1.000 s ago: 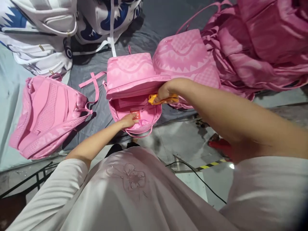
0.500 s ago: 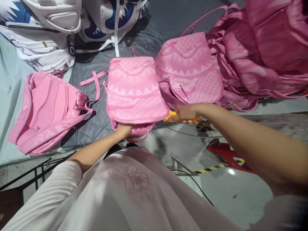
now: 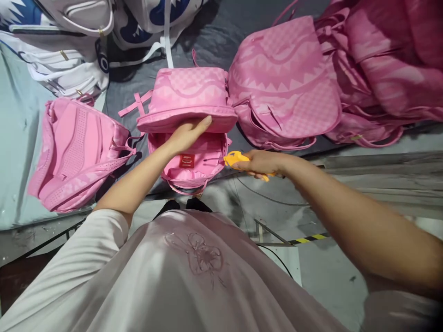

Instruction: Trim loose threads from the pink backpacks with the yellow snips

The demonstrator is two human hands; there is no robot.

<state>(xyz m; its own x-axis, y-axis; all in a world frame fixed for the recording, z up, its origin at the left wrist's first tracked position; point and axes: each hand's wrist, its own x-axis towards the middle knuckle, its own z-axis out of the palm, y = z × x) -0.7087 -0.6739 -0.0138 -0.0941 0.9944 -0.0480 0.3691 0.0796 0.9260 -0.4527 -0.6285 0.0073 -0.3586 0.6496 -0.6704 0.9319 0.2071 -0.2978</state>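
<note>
In the middle lies a pink backpack (image 3: 187, 97) with its front flap folded up, showing the inside and a red label (image 3: 187, 160). My left hand (image 3: 188, 134) is under the lifted flap, thumb stretched out along its edge and the other fingers partly hidden beneath it. To the right of the opening, my right hand (image 3: 259, 163) is closed around a yellow-handled tool (image 3: 236, 159), whose thin dark tip points left into the bag.
Another pink backpack (image 3: 284, 83) lies right of the middle one, with more pink bags (image 3: 384, 60) piled beyond. A pink backpack (image 3: 78, 152) rests at the left, straps up. White and blue bags (image 3: 72, 50) stand behind. The grey-covered surface (image 3: 214, 41) ends near my body.
My left hand has moved up with the flap, which is now raised and exposes the bag's inside. My right hand has shifted slightly left with the yellow tool, beside the opening.
</note>
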